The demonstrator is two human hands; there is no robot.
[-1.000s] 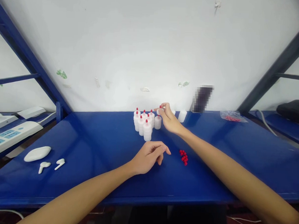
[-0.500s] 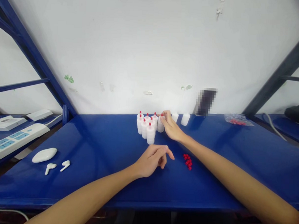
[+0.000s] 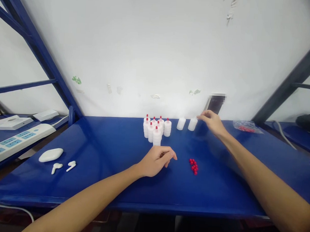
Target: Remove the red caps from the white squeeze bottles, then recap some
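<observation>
Right hand (image 3: 213, 123) sits at a white bottle's (image 3: 192, 124) two o'clock, finger closure impossible to tell; left hand (image 3: 156, 161), fingers loosely curled, slightly apart, lies at the red-tipped bottles' (image 3: 157, 135) six o'clock.

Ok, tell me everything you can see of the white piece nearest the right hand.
The white piece is a short, plain, plastic-looking cylinder with no red tip visible. It seems to stand upright on the blue table near the wall, just right of a similar piece and apart from it. The right hand is at its upper right edge; contact is unclear.
</observation>
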